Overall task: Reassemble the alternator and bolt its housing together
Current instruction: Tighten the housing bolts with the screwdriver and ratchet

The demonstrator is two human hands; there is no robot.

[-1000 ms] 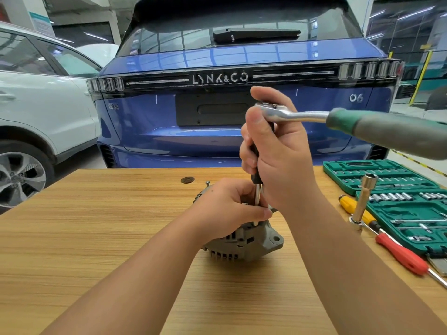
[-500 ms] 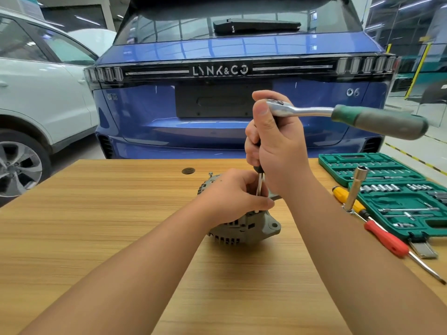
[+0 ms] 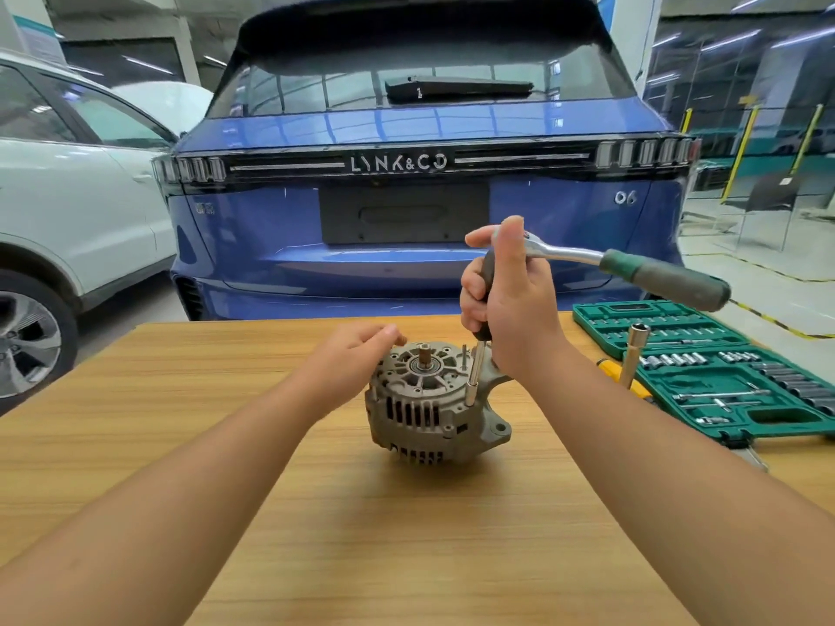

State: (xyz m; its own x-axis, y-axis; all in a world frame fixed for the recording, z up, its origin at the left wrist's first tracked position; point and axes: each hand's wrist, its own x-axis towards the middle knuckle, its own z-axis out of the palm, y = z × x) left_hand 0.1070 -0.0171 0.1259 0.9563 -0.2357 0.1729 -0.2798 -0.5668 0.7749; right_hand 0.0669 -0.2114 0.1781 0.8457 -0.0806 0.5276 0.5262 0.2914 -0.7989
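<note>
Alternator sits mid-bench toward the far edge, shaft end up, so its long axis runs vertical and the housing bolts face the person; mounting ear juts toward the right edge. Right hand grips a driver upright, fingers curled round its dark handle, ratchet seated on top with its handle out to the right, likely so the socket tip drops straight onto a bolt at the housing's right rim. Left hand hovers just left of the housing, fingers loosely curled, holding nothing, probably ready to steady it.
</note>
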